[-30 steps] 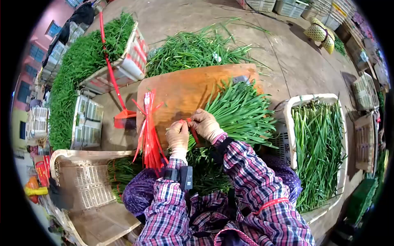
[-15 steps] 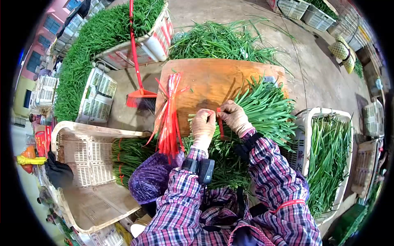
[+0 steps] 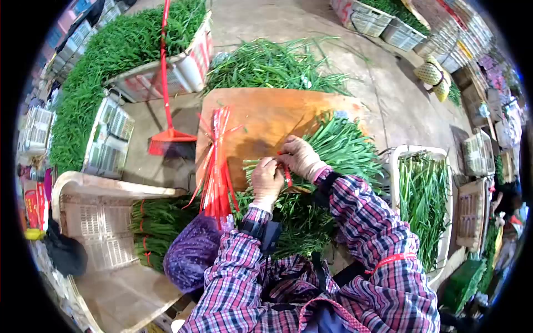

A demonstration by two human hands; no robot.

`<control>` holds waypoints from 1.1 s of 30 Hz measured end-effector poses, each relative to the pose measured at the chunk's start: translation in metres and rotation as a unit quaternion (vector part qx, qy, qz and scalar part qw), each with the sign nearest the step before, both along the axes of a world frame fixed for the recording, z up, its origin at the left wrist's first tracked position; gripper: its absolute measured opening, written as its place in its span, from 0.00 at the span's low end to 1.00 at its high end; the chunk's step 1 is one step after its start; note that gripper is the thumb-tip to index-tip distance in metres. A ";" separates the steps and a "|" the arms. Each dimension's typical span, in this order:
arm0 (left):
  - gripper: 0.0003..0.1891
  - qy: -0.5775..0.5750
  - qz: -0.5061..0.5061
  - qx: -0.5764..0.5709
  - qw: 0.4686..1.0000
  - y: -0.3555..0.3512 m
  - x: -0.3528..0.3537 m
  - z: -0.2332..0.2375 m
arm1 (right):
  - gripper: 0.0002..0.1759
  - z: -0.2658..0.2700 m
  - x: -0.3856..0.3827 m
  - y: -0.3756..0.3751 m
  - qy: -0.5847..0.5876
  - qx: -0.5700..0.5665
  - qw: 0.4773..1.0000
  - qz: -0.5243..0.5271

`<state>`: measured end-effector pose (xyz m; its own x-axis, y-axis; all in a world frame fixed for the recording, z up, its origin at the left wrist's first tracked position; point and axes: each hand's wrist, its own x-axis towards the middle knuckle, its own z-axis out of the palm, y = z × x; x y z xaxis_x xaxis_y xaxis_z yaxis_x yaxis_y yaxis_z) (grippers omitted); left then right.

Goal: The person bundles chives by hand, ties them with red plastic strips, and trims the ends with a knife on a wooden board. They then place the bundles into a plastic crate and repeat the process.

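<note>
At far left, an open crate point(image 3: 97, 219) stands on its side, with tied green bundles point(image 3: 161, 225) beside its mouth. A red broom point(image 3: 171, 136) stands behind. Loose red ties point(image 3: 218, 172) hang over the near left edge of the bench point(image 3: 252, 102). The left hand point(image 3: 267, 180) has its fingers curled next to a red strip point(image 3: 287, 177); whether they grip it cannot be told. The right hand point(image 3: 302, 158) pinches the strip. The leaf bunch point(image 3: 350, 145) lies on the bench beneath both hands, leaves rightward. At right, a white crate point(image 3: 395, 186) contains long green leaves point(image 3: 425, 205)
</note>
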<state>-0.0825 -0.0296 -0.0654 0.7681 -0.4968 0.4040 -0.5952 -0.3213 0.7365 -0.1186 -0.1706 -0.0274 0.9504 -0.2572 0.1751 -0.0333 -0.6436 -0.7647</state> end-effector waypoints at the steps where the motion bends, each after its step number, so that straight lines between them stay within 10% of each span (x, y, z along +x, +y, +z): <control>1: 0.06 0.018 -0.003 -0.003 1.000 -0.001 -0.001 -0.002 | 0.08 -0.006 0.000 -0.002 -0.017 0.014 1.000 0.008; 9: 0.05 0.012 -0.031 -0.010 0.999 -0.002 -0.004 0.002 | 0.12 -0.031 0.001 -0.017 0.126 0.037 0.991 -0.008; 13: 0.03 -0.122 -0.113 0.065 0.984 -0.002 0.014 0.013 | 0.16 -0.022 0.007 -0.021 0.198 0.080 0.977 0.007; 15: 0.04 -0.190 -0.166 0.294 0.922 -0.005 0.024 0.018 | 0.18 -0.003 0.010 -0.020 0.268 0.100 0.958 0.004; 21: 0.08 -0.261 -0.198 0.300 0.896 -0.019 0.025 0.017 | 0.16 -0.008 0.016 -0.030 0.305 0.104 0.944 0.070; 27: 0.11 -0.225 -0.437 0.381 0.783 -0.031 0.016 0.071 | 0.13 -0.028 0.023 -0.042 0.294 0.101 0.930 0.198; 29: 0.11 -0.283 -0.490 0.440 0.697 -0.036 0.011 0.072 | 0.13 -0.021 0.028 -0.043 0.310 0.100 0.925 0.195; 31: 0.08 -0.618 -0.382 0.358 0.587 -0.020 -0.010 0.054 | 0.13 0.001 0.024 -0.033 0.350 0.098 0.903 0.229; 33: 0.07 -0.555 -0.448 0.452 0.536 -0.036 -0.020 0.044 | 0.13 -0.003 0.036 -0.034 0.347 0.071 0.900 0.254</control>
<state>-0.1027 -0.0659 -0.0210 -0.4071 -0.8432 -0.3512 -0.7191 0.5329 -0.4460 -0.0829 -0.2041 -0.0300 0.8199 0.2675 -0.5062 -0.2639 -0.6080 -0.7488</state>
